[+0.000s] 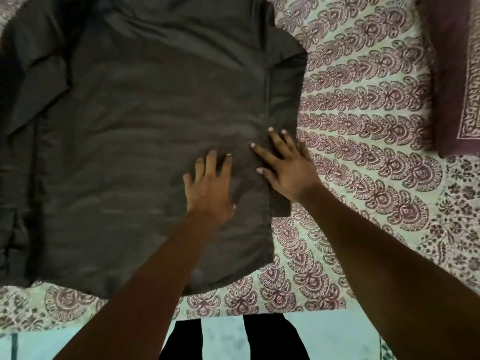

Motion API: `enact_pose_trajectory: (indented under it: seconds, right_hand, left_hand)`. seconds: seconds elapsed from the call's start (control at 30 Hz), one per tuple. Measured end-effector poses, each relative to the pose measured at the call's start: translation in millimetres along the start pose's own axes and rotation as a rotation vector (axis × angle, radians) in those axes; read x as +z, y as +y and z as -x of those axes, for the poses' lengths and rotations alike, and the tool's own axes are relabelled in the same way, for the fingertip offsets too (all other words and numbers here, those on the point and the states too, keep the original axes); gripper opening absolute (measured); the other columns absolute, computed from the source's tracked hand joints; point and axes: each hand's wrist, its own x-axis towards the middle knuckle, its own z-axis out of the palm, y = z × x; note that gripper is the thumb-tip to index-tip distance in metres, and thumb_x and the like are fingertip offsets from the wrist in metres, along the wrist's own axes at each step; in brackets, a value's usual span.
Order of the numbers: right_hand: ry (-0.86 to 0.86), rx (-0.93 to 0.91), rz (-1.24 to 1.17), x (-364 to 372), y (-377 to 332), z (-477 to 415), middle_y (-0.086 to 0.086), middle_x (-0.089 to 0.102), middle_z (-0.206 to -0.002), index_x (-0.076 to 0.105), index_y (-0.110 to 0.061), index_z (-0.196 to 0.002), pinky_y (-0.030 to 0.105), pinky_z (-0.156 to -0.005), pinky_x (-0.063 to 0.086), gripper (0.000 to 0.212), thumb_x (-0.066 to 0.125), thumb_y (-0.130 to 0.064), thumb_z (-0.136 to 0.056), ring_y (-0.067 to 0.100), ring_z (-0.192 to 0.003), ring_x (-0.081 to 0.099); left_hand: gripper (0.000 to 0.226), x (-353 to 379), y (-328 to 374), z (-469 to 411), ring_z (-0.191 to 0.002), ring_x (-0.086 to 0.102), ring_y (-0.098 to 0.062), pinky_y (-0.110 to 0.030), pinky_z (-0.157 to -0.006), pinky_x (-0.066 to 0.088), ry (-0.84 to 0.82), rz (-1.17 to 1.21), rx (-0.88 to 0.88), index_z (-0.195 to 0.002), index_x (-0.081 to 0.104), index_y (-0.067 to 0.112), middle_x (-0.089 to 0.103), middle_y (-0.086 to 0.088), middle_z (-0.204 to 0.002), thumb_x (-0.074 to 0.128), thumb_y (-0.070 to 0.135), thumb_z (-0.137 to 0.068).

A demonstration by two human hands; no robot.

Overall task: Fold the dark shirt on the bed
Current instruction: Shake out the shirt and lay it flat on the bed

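Note:
The dark grey shirt (135,141) lies spread flat on the bed, its hem toward me and its collar end at the top of the view. Its left sleeve is folded over on the left side. A narrow strip of cloth sticks out along the right side seam. My left hand (209,187) lies flat on the shirt's lower right part, fingers spread. Just to its right, my right hand (284,165) presses flat on the shirt's right edge, fingers straight and pointing up-left.
The bed is covered by a pale sheet (363,152) printed with maroon motifs. A maroon patterned pillow (457,74) lies at the upper right. The bed's near edge (233,314) runs along the bottom, with pale floor and my dark trouser legs below it.

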Motion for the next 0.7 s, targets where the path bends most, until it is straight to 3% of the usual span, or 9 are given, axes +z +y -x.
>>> enact_pose_trajectory:
  seconds: [0.07,0.13,0.23,0.33,0.43,0.5,0.6,0.7]
  right_hand:
    - [0.034,0.295,-0.126,-5.0,14.6,-1.0,0.015,0.023,-0.169,0.035,-0.033,-0.157,0.061,-0.122,0.025,0.061,0.033,-0.062,-0.104,0.041,-0.154,0.024]
    - [0.12,0.511,-0.203,-13.8,21.5,2.2,0.021,0.043,-0.152,0.047,-0.015,-0.145,0.058,-0.108,0.047,0.065,0.036,-0.062,-0.103,0.042,-0.138,0.044]
    - [0.135,0.615,-0.278,-23.9,5.8,10.8,0.021,0.054,-0.129,0.054,-0.006,-0.13,0.051,-0.087,0.059,0.063,0.054,-0.061,-0.098,0.038,-0.117,0.057]
    - [0.039,0.697,-0.68,-21.4,-13.9,14.4,0.016,0.066,-0.116,0.05,-0.008,-0.12,0.045,-0.082,0.058,0.054,0.081,-0.035,-0.085,0.035,-0.109,0.064]
    - [0.06,0.779,-0.908,-25.2,-8.5,12.7,0.01,0.073,-0.093,0.062,-0.007,-0.103,0.034,-0.073,0.055,0.028,0.08,-0.01,-0.082,0.032,-0.092,0.072]
    - [0.131,0.829,-0.881,-39.8,5.1,9.9,0.011,0.074,-0.088,0.07,-0.003,-0.095,0.033,-0.07,0.056,0.008,0.071,-0.004,-0.087,0.031,-0.085,0.072]
    - [0.297,0.789,-0.721,-83.2,28.9,10.5,0.017,0.07,-0.099,0.07,0.003,-0.105,0.029,-0.066,0.056,0.016,0.06,0.001,-0.093,0.028,-0.084,0.067]
    - [0.388,0.685,-0.455,-137.8,53.3,16.0,0.017,0.059,-0.117,0.067,-0.003,-0.119,0.039,-0.081,0.058,0.024,0.059,-0.006,-0.096,0.022,-0.086,0.055]
  left_hand:
    - [0.134,-0.2,4.5,-10.0,-0.157,0.002,-0.029,-0.062,-0.111,0.035,-0.06,0.024,0.013,-0.163,0.001,0.031,-0.012,0.005,-0.17,0.091,0.048,-0.065]
    - [0.139,2.2,9.3,-15.1,-0.158,-0.002,-0.027,-0.062,-0.113,0.035,-0.09,0.026,-0.009,-0.163,-0.004,0.031,-0.015,0.01,-0.17,0.093,0.046,-0.063]
    - [0.142,2.1,15.4,-17.1,-0.159,-0.001,-0.027,-0.06,-0.119,0.032,-0.104,0.017,-0.044,-0.163,-0.005,0.031,-0.011,0.011,-0.171,0.094,0.042,-0.063]
    - [0.141,-2.4,17.2,-22.0,-0.158,0.003,-0.027,-0.058,-0.116,0.037,-0.132,-0.008,-0.063,-0.163,-0.003,0.031,-0.007,0.011,-0.17,0.096,0.04,-0.062]
    - [0.14,-4.2,17.9,-27.1,-0.157,0.003,-0.029,-0.059,-0.114,0.038,-0.184,-0.026,-0.062,-0.163,-0.004,0.031,-0.007,0.01,-0.169,0.094,0.042,-0.064]
    - [0.138,-6.9,18.3,-27.1,-0.157,0.002,-0.03,-0.059,-0.116,0.037,-0.214,-0.019,-0.067,-0.163,-0.005,0.03,-0.008,0.01,-0.17,0.093,0.043,-0.067]
    - [0.132,-18.7,22.8,-25.5,-0.158,0.003,-0.031,-0.058,-0.113,0.04,-0.255,-0.009,-0.062,-0.163,-0.004,0.029,-0.008,0.009,-0.171,0.09,0.041,-0.072]
    - [0.112,-35.4,31.5,-34.1,-0.155,0.017,-0.035,-0.06,-0.113,0.038,-0.318,0.125,-0.127,-0.162,0.011,0.028,0.005,0.003,-0.17,0.084,0.043,-0.078]
